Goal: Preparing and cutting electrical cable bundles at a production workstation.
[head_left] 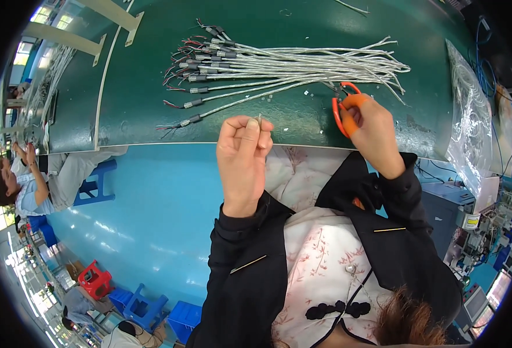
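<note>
My left hand [244,145] is closed in a pinch just off the table's front edge. A short thin silvery end shows between thumb and fingers; I cannot make out what it belongs to. My right hand [373,124], with orange covers on some fingers, is closed around orange-handled cutting pliers [337,113]. Their jaws point to the far left and reach the near side of a bundle of silvery braided cables [314,61]. The cables lie lengthwise across the table, with grey sleeves, connectors and loose thin wires [177,64] at their left ends. One cable [238,103] lies slanted nearest me.
Small white scraps [308,93] dot the green table [134,75] near the pliers. Clear plastic bags [467,116] hang over its right end. Shelf brackets [129,26] stand at the left. Another person [32,180] sits at far left, near blue stools [96,185].
</note>
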`<control>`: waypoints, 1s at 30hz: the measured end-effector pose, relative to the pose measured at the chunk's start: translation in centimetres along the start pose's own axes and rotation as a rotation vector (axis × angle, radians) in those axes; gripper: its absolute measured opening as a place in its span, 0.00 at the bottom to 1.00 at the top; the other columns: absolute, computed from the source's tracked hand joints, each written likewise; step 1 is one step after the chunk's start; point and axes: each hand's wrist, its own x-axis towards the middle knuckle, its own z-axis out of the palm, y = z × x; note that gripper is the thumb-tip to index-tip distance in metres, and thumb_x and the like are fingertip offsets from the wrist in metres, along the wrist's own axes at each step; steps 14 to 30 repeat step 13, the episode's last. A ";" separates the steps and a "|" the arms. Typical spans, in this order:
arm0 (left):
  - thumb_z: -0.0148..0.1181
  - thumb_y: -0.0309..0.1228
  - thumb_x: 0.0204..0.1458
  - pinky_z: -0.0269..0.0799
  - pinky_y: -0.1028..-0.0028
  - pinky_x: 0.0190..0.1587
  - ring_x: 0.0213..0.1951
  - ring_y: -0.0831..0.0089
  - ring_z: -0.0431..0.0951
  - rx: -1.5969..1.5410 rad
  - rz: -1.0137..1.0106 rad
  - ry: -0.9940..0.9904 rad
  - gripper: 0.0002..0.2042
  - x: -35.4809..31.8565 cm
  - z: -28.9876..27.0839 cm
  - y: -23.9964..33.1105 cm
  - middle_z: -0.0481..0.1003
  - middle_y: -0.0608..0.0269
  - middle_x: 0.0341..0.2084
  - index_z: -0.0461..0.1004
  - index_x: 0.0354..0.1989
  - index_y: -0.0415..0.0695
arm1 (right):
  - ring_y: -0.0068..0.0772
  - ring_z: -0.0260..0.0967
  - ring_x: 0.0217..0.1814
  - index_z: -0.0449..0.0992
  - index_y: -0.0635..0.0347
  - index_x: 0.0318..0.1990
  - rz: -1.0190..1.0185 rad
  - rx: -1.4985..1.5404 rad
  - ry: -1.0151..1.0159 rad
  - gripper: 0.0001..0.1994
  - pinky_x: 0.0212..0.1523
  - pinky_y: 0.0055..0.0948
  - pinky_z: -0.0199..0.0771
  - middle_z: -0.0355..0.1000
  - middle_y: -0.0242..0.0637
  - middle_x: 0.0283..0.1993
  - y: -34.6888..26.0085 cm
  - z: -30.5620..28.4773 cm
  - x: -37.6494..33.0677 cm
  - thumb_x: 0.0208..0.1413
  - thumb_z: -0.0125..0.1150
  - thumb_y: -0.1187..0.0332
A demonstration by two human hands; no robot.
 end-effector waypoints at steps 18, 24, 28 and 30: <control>0.48 0.25 0.60 0.60 0.79 0.30 0.27 0.81 0.63 -0.337 -0.185 -0.136 0.03 0.4 0.3 2.3 0.71 0.60 0.34 0.67 0.39 0.41 | 0.49 0.60 0.62 0.62 0.59 0.58 0.133 1.462 -0.614 0.33 0.57 0.37 0.63 0.56 0.47 0.65 -0.8 -2.5 0.0 0.47 0.66 0.53; 0.48 0.25 0.60 0.60 0.79 0.30 0.27 0.81 0.63 -0.337 -0.185 -0.136 0.03 0.4 0.3 2.3 0.71 0.60 0.34 0.67 0.39 0.41 | 0.49 0.60 0.62 0.62 0.59 0.58 0.133 1.462 -0.614 0.33 0.57 0.37 0.63 0.56 0.47 0.65 -0.8 -2.5 0.0 0.47 0.66 0.53; 0.48 0.25 0.60 0.60 0.79 0.30 0.27 0.81 0.63 -0.337 -0.185 -0.136 0.03 0.4 0.3 2.3 0.71 0.60 0.34 0.67 0.39 0.41 | 0.49 0.60 0.62 0.62 0.59 0.58 0.133 1.462 -0.614 0.33 0.57 0.37 0.63 0.56 0.47 0.65 -0.8 -2.5 0.0 0.47 0.66 0.53; 0.48 0.25 0.60 0.60 0.79 0.30 0.27 0.81 0.63 -0.337 -0.185 -0.136 0.03 0.4 0.3 2.3 0.71 0.60 0.34 0.67 0.39 0.41 | 0.49 0.60 0.62 0.62 0.59 0.58 0.133 1.462 -0.614 0.33 0.57 0.37 0.63 0.56 0.47 0.65 -0.8 -2.5 0.0 0.47 0.66 0.53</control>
